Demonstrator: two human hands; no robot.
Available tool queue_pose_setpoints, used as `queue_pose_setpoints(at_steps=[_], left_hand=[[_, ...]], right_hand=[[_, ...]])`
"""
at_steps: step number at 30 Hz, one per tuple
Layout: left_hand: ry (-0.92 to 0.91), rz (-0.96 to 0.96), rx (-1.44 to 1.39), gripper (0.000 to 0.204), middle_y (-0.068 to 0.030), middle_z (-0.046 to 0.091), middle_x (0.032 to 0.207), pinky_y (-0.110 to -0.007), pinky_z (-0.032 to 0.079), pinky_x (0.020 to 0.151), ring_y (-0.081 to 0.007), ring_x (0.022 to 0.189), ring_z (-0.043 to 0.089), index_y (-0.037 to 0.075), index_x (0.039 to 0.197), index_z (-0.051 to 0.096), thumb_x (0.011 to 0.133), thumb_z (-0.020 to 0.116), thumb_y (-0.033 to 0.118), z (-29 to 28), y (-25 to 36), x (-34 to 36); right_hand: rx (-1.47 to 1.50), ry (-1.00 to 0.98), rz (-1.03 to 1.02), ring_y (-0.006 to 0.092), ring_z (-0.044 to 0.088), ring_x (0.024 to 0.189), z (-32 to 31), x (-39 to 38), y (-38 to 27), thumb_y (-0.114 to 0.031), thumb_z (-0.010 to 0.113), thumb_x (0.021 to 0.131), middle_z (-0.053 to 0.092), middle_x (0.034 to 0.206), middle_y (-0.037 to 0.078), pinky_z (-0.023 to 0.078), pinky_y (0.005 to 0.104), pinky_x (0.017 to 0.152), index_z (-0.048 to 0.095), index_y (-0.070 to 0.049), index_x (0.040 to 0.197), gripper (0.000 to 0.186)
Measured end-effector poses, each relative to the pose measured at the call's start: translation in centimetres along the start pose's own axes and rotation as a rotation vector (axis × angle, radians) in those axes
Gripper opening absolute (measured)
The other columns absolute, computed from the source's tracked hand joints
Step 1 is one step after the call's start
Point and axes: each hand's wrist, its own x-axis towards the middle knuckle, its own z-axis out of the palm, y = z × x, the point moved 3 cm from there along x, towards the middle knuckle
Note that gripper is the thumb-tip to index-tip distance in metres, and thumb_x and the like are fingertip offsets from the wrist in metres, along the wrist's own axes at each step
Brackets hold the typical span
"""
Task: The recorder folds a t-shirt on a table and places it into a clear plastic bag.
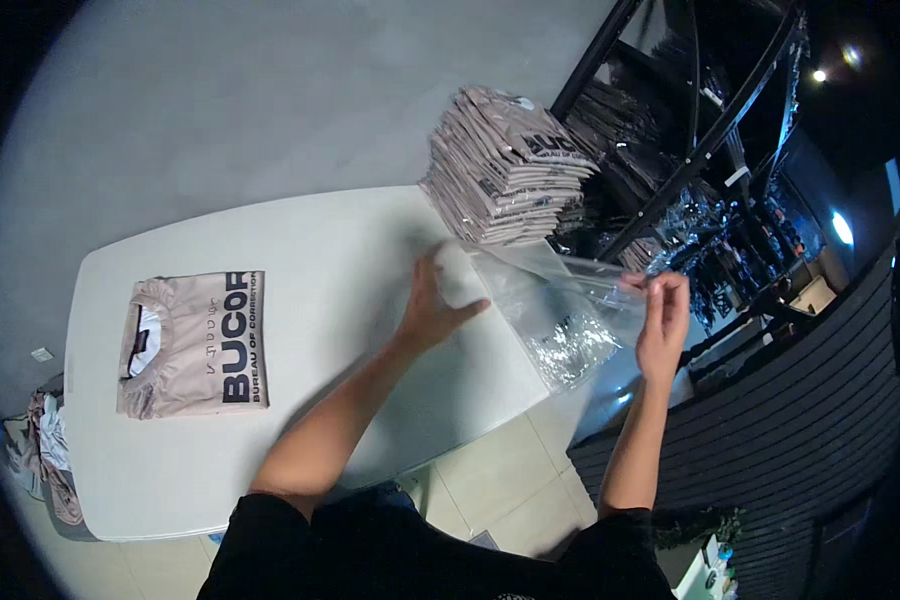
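Note:
A clear plastic bag (570, 340) lies partly over the right end of the white table (350, 260), its upper edge lifted. The fingers of my right hand (662, 315) pinch this bag at its right side. My left hand (428, 308) is open beside the bag's left corner, thumb spread away from the fingers. Whether its fingertips touch the plastic I cannot tell. Toward the table's left end a beige T-shirt (195, 345) with dark print lies folded flat, its collar pointing left.
Behind the bag, a tall stack of folded beige shirts in clear bags (510, 175) stands at the table's far right corner. A dark metal rack (690, 150) with bagged goods rises at the right. Crumpled clothes (55, 450) lie beyond the table's left edge.

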Motion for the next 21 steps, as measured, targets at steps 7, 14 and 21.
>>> queue_pose_setpoints(at_steps=[7, 14, 21], left_hand=[[0.142, 0.085, -0.231, 0.089, -0.0195, 0.055, 0.144, -0.045, 0.046, 0.111, -0.0298, 0.131, 0.055, 0.002, 0.156, 0.036, 0.086, 0.088, 0.022, -11.9, 6.3, 5.2], [0.042, -0.033, -0.149, 0.007, -0.0074, 0.073, 0.091, -0.028, 0.058, 0.075, -0.014, 0.085, 0.071, 0.0, 0.102, 0.065, 0.095, 0.063, -0.001, -23.4, 12.3, 0.9], [-0.16, -0.221, -0.096, 0.036, -0.0144, 0.074, 0.108, -0.034, 0.062, 0.071, -0.0202, 0.092, 0.074, -0.004, 0.121, 0.059, 0.086, 0.057, -0.011, -31.4, 10.8, -2.0]], right_hand=[[0.314, 0.114, 0.08, 0.0074, 0.048, 0.049, 5.8, 8.5, -0.1, -0.024, 0.054, 0.111, 0.058, 0.07, 0.002, 0.037, 0.0219, 0.042, 0.055, -0.006, 0.109, 0.018], [0.255, 0.02, 0.261, 0.0091, 0.052, 0.052, 18.4, 7.1, 7.3, -0.024, 0.058, 0.108, 0.059, 0.071, 0.0, 0.04, 0.025, 0.045, 0.055, -0.008, 0.105, 0.016], [0.181, -0.281, -0.148, 0.0275, 0.06, 0.117, 36.7, 4.0, -0.9, -0.018, 0.074, 0.092, 0.064, 0.115, 0.013, 0.044, 0.0455, 0.105, 0.056, -0.005, 0.131, 0.044]])
